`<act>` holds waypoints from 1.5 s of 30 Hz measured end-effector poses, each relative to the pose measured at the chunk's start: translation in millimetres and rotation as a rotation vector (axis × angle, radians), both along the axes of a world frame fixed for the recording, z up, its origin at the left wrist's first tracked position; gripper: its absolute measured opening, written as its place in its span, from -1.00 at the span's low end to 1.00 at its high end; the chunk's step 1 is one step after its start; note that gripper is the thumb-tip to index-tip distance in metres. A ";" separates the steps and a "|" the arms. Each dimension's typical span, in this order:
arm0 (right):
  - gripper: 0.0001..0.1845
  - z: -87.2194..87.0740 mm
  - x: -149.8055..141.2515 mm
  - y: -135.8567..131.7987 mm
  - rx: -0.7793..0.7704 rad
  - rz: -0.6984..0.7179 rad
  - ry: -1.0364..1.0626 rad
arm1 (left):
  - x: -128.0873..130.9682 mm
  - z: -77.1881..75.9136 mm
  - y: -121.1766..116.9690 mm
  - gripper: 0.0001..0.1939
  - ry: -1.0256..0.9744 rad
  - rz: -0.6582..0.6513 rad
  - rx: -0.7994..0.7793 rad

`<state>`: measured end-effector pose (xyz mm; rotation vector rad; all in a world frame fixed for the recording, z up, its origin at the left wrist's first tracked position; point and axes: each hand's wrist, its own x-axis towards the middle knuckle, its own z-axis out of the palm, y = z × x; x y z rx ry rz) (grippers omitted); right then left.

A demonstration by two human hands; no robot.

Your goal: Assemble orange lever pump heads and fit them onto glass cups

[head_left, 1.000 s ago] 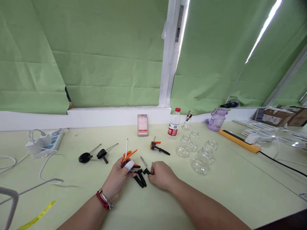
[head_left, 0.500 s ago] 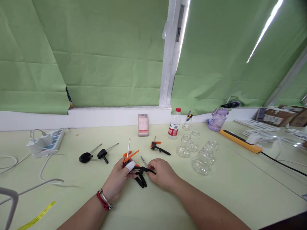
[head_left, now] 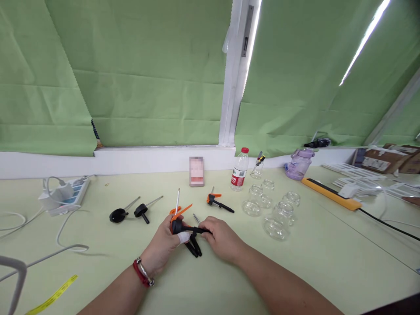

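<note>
My left hand (head_left: pixel 170 236) is closed around the round black body of a sprayer head (head_left: pixel 177 225), which has an orange lever and a pale thin tube pointing up. My right hand (head_left: pixel 219 234) pinches the far end of its black stem, so both hands hold the same piece. Below and behind them, black stems (head_left: pixel 193 246) of other pieces lie on the table, partly covered by my hands. Another black-and-orange sprayer head (head_left: pixel 216 201) rests beyond my right hand. Two black round heads with thin tubes, one here (head_left: pixel 141 210) and one further left (head_left: pixel 118 215), lie to the left.
Several clear glass jars (head_left: pixel 275 227) stand to the right. Behind them are a red-capped plastic bottle (head_left: pixel 239 170), a small jar with screwdrivers (head_left: pixel 257 168) and a purple bottle (head_left: pixel 299 164). A phone (head_left: pixel 197 172) leans at the back. Power strips (head_left: pixel 67 199) and cables lie at left, an orange strip (head_left: pixel 331 194) at right.
My left thumb has slid down off the black body onto the underside of the stem, showing more of the round part. My right hand stays on the stem's end.
</note>
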<state>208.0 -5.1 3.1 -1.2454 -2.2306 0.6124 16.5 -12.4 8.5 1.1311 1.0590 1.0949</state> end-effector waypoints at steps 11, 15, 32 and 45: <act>-0.79 0.0 -1.5 -1.7 -0.013 0.032 -0.011 | 1.7 4.3 -2.2 -0.61 0.069 0.033 0.046; -0.81 0.6 -2.5 -2.3 -0.033 0.018 -0.029 | 2.7 5.4 -4.0 -0.62 0.094 0.038 0.058; -0.78 4.5 -6.3 -8.1 -0.050 -0.017 -0.020 | -0.7 -1.8 -1.2 -0.56 0.078 0.022 0.090; -0.77 0.9 -6.5 -7.6 -0.011 -0.010 -0.014 | 0.8 -2.1 -3.0 -0.53 0.105 -0.019 0.059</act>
